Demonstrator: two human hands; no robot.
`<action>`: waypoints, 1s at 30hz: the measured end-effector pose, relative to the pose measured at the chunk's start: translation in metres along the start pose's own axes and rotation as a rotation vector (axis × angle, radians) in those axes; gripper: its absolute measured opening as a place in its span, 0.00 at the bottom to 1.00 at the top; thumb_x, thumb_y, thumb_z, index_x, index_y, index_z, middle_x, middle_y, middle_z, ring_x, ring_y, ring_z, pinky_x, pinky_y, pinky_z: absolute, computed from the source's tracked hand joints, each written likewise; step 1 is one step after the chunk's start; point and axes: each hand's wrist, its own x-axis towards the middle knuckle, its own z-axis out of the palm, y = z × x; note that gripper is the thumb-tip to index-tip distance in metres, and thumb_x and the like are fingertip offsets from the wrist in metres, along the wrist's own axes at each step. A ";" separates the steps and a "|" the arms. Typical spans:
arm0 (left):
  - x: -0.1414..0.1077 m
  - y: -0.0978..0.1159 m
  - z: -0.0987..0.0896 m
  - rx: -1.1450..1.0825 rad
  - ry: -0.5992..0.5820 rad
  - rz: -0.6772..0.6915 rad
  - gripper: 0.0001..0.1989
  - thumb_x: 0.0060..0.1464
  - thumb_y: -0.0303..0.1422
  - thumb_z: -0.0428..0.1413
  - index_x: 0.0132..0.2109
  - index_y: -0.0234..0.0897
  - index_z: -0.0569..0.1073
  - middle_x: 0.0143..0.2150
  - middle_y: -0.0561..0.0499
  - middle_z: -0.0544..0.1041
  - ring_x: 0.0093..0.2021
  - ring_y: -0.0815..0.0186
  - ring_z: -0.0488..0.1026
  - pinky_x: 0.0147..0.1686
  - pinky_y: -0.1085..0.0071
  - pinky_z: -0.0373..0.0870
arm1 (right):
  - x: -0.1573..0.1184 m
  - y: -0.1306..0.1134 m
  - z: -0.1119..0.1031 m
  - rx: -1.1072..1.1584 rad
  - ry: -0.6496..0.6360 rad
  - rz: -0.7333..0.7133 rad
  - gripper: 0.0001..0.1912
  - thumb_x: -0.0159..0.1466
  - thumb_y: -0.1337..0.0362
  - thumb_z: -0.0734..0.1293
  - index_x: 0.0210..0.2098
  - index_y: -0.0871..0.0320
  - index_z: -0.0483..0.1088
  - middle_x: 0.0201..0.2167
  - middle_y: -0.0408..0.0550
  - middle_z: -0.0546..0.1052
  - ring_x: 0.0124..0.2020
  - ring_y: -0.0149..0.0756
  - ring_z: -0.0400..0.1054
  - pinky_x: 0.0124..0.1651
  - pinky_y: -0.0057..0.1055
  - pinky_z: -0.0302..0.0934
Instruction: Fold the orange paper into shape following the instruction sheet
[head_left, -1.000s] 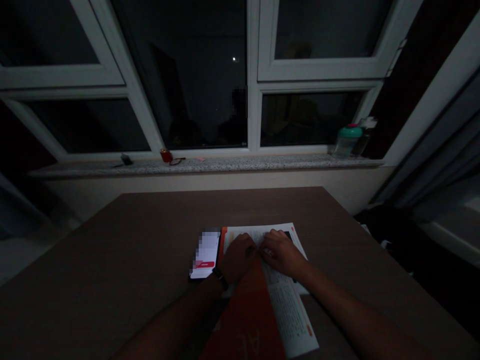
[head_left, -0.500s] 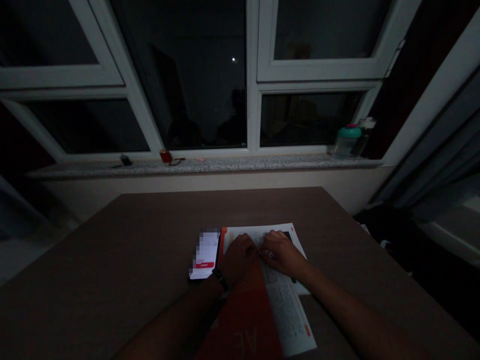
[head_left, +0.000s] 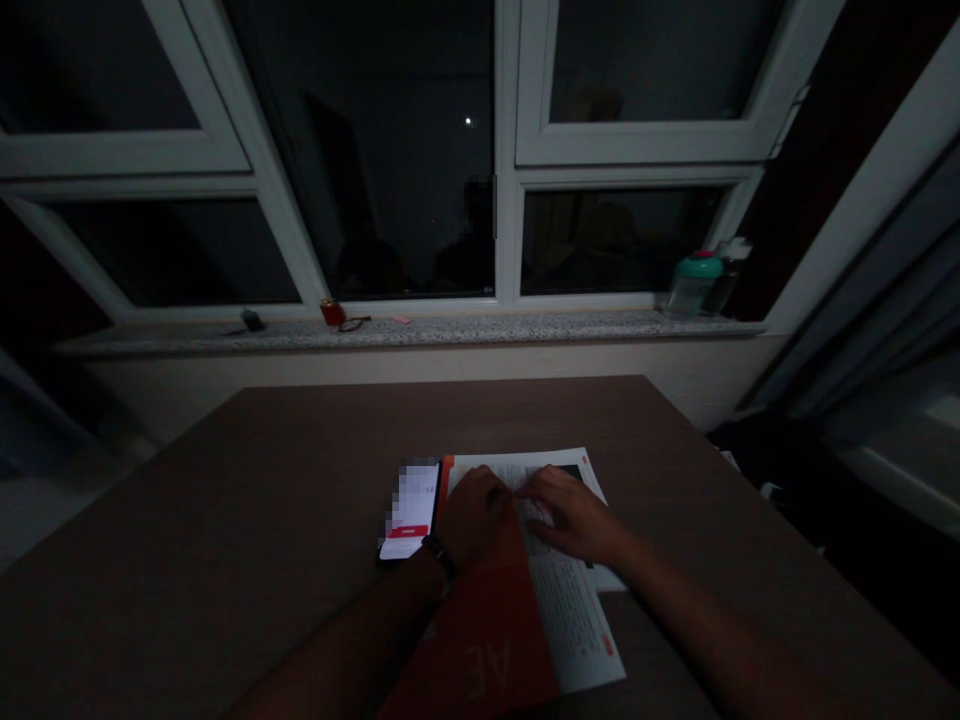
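An open book lies on the table, its printed white pages partly under an orange-red cover folded across toward me. My left hand, with a dark band at the wrist, rests on the upper part of the cover with its fingers curled and closed on the cover's edge. My right hand is over the printed pages, its thumb apart from its fingers and its fingertips close to my left fingers at that edge. Left of the book, a phone lies with its screen lit.
The brown table runs to the wall beneath the window. On the stone sill stand a teal-lidded bottle, another bottle, a small red jar and a small dark object. A grey curtain hangs at right.
My right thumb has moved away from the fingers, so that hand has spread. The lower end of the cover and loose page has shifted slightly left and up. My left hand has hardly moved.
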 end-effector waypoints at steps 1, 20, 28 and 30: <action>0.000 0.000 0.000 0.001 -0.003 0.003 0.08 0.59 0.26 0.52 0.31 0.36 0.70 0.35 0.50 0.71 0.38 0.63 0.69 0.40 0.67 0.65 | 0.000 0.000 0.000 0.011 -0.039 0.006 0.21 0.59 0.69 0.69 0.52 0.56 0.69 0.44 0.50 0.72 0.46 0.43 0.65 0.50 0.39 0.60; -0.012 0.001 -0.021 0.369 -0.334 0.256 0.23 0.61 0.29 0.52 0.62 0.37 0.62 0.64 0.42 0.64 0.62 0.52 0.60 0.61 0.51 0.59 | -0.003 0.027 0.012 -0.035 0.016 0.257 0.25 0.61 0.64 0.69 0.58 0.58 0.67 0.53 0.55 0.72 0.56 0.44 0.64 0.60 0.42 0.59; -0.014 0.003 -0.010 0.393 -0.268 0.238 0.24 0.64 0.30 0.47 0.66 0.34 0.57 0.68 0.40 0.60 0.67 0.54 0.56 0.64 0.52 0.56 | -0.007 0.025 0.015 -0.087 -0.132 0.257 0.33 0.63 0.57 0.67 0.65 0.58 0.59 0.67 0.57 0.60 0.68 0.47 0.52 0.68 0.47 0.48; -0.014 0.000 -0.007 0.393 -0.271 0.233 0.24 0.65 0.31 0.45 0.67 0.34 0.56 0.69 0.40 0.58 0.68 0.54 0.54 0.65 0.51 0.53 | -0.007 0.025 0.017 -0.117 -0.152 0.258 0.33 0.65 0.57 0.65 0.66 0.60 0.57 0.68 0.58 0.57 0.69 0.47 0.49 0.70 0.47 0.45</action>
